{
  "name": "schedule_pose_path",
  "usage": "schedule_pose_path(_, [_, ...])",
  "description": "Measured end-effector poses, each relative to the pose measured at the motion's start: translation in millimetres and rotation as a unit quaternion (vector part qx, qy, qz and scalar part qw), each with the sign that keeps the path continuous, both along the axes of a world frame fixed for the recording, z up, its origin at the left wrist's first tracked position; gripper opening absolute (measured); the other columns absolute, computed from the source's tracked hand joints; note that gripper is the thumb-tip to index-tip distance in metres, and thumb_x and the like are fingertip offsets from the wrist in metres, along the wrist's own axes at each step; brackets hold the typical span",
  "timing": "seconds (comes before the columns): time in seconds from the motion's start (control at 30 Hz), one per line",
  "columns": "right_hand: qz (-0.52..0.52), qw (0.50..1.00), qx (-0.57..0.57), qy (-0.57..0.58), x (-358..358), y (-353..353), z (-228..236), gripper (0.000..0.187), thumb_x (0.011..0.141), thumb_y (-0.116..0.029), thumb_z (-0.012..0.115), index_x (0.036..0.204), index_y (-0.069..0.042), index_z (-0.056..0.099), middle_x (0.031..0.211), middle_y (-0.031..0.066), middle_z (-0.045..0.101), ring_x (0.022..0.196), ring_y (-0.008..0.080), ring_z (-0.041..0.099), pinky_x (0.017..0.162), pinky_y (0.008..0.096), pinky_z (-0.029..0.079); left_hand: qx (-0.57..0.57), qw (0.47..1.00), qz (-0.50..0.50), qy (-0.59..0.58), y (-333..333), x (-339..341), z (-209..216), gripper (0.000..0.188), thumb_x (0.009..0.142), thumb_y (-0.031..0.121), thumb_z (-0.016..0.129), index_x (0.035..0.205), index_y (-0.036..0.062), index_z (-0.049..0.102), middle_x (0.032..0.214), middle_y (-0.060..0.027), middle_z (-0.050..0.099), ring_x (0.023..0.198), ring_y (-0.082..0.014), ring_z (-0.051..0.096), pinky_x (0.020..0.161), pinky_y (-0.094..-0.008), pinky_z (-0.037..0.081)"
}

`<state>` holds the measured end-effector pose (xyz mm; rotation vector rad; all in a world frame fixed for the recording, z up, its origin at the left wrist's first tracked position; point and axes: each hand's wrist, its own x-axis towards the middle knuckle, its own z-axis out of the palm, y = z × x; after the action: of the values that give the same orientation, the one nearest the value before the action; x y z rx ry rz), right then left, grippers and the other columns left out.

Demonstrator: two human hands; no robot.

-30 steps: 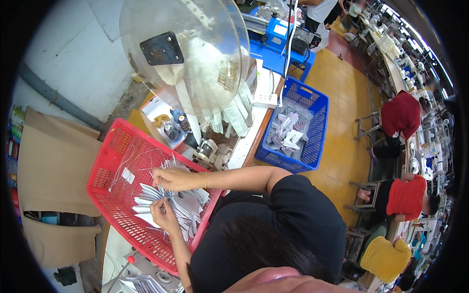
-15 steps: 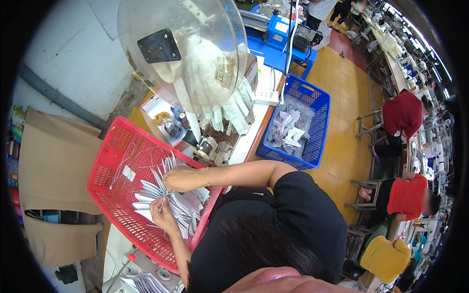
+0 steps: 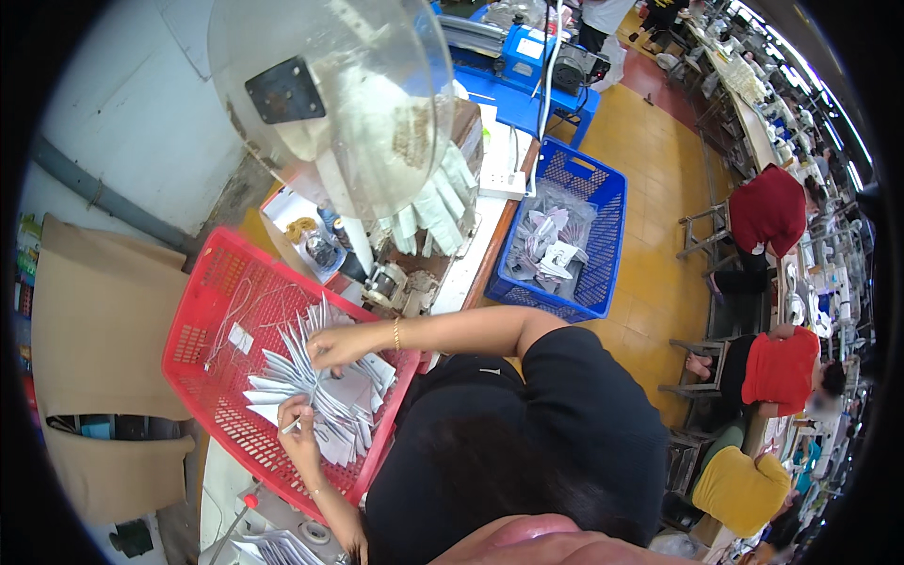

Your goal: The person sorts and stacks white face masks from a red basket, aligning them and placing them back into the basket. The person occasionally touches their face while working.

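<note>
A long bundle of folded white-grey fabric pieces (image 3: 347,395) lies fanned out in a red plastic basket (image 3: 212,282). My right hand (image 3: 341,347), with a gold bracelet at the wrist, reaches over the bundle from the right. Its fingers are closed, pinching the pieces near their middle. Lower down, beside the near left edge of the bundle, is my left hand (image 3: 299,431). Its fingers are bent together around something small and pale that I cannot make out. A small white tag (image 3: 240,338) and loose threads lie in the basket left of the bundle.
A clear round shield (image 3: 330,104) hangs over a machine (image 3: 400,282) on the bench, with pale strips draped there. Right of it stands a blue basket (image 3: 607,240) with bagged pieces. Brown cloth (image 3: 104,311) hangs at left. Several people sit at sewing benches far right.
My left hand has shifted slightly down and left, its fingers more curled. My right hand stays over the bundle, moved a little left. The whole view has shifted slightly.
</note>
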<state>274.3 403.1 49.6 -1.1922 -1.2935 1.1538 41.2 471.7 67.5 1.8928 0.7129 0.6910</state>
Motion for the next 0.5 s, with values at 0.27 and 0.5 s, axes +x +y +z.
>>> schedule_pose_path(0.27, [0.018, 0.973, -0.164, 0.162, -28, 6, -1, 0.025, 0.094, -0.030, 0.050, 0.082, -0.008, 0.049, 0.071, 0.0034, 0.059, 0.051, 0.0091, 0.053, 0.044, 0.0214, 0.039, -0.385, 0.911, 0.011, -0.149, 13, 25, -8, 0.019, 0.096, 0.024, 0.051, 0.087, 0.0083, 0.047, 0.082, -0.0084, 0.059, 0.048, -0.0059, 0.037, 0.044, -0.0200, 0.028])
schedule_pose_path(0.5, [-0.012, 0.985, 0.026, -0.169, -35, 1, 4, 0.024, 0.090, -0.031, 0.053, 0.089, -0.007, 0.057, 0.073, 0.0117, 0.060, 0.069, 0.0280, 0.060, 0.065, 0.0424, 0.043, -0.352, 0.934, 0.017, -0.056, 22, 29, -9, 0.019, 0.098, 0.021, 0.046, 0.085, 0.0074, 0.049, 0.067, -0.0030, 0.053, 0.037, -0.0030, 0.025, 0.034, -0.0199, 0.016])
